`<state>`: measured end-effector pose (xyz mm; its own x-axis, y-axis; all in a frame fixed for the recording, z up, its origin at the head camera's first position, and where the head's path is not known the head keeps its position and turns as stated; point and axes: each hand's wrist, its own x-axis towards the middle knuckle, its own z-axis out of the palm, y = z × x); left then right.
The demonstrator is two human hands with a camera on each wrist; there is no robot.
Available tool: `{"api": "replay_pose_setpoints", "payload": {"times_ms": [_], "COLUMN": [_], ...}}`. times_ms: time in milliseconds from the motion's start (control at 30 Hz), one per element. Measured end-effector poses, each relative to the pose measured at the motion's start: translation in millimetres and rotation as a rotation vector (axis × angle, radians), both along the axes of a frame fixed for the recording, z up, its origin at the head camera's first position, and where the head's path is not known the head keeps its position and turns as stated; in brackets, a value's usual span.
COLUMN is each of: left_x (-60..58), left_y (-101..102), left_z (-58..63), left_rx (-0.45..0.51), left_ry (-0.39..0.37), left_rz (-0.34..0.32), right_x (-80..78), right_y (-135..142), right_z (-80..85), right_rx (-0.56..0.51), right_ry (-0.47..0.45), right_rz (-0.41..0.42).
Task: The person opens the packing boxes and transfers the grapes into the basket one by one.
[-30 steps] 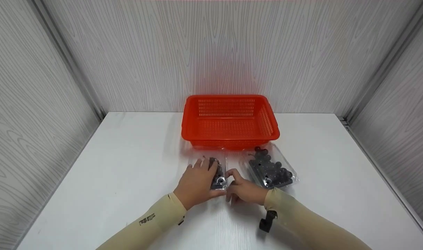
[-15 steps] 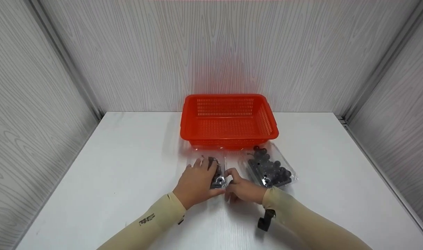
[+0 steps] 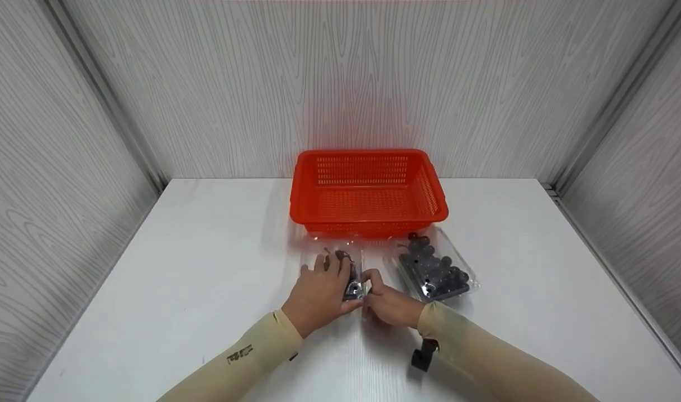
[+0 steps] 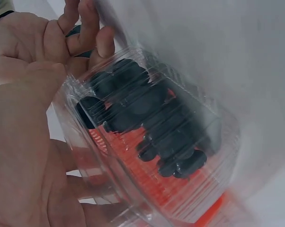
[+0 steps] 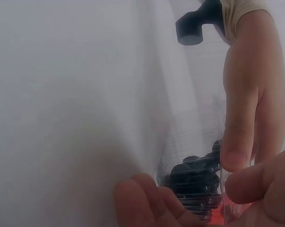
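A clear plastic clamshell box (image 3: 353,289) with dark grapes (image 4: 142,109) inside is at the middle, just before the basket. My left hand (image 3: 318,293) reaches over its left side, fingers spread on the plastic, thumb along the near edge. In the left wrist view, the thumb and fingers are around the box. My right hand (image 3: 395,304) is at the box's near right corner with curled fingers, its fingers and thumb on either side of the edge in the right wrist view. Part of the box is hidden under the left hand.
A second clear box (image 3: 436,271) of dark grapes lies slantwise to the right, close to the right hand. Behind both boxes stands a red plastic basket (image 3: 368,219) on the white table (image 3: 206,251). Pale wood-grain panels (image 3: 228,84) enclose the back and sides.
My right hand's fingers have curled a little more about the box corner. The left hand's fingers have shifted slightly on the box. The basket and the second box stay put.
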<state>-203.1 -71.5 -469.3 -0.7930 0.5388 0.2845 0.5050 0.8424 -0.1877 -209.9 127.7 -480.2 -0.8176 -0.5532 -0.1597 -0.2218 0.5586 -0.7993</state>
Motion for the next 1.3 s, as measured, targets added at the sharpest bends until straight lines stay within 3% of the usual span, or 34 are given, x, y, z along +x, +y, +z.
{"api": "replay_pose_setpoints", "payload": {"times_ms": [167,367,633,1067,1300], "left_x": [0.4,-2.1,-3.0,1.7,2.6], "left_y": [-2,-6,-7,-6,-8], "left_z": [4.1,8.0,12.0,22.3,24.1], "left_rx": [0.039,0.028,0.051,0.139,0.176], "left_ry": [0.012,-0.027,-0.095,-0.284,-0.295], "left_rz": [-0.014,-0.027,-0.024,0.007,0.010], "right_x": [-0.9,-3.7,-12.0,-13.4,-14.9], "right_y": [0,4,5,12,8], "right_z": [1.0,1.2,9.2,14.7,14.8], "right_rx": [-0.013,-0.036,-0.034,0.024,0.049], "right_ry": [-0.025,-0.088,-0.024,-0.099,-0.071], "right_rz": [-0.001,-0.045,-0.060,0.034,0.038]}}
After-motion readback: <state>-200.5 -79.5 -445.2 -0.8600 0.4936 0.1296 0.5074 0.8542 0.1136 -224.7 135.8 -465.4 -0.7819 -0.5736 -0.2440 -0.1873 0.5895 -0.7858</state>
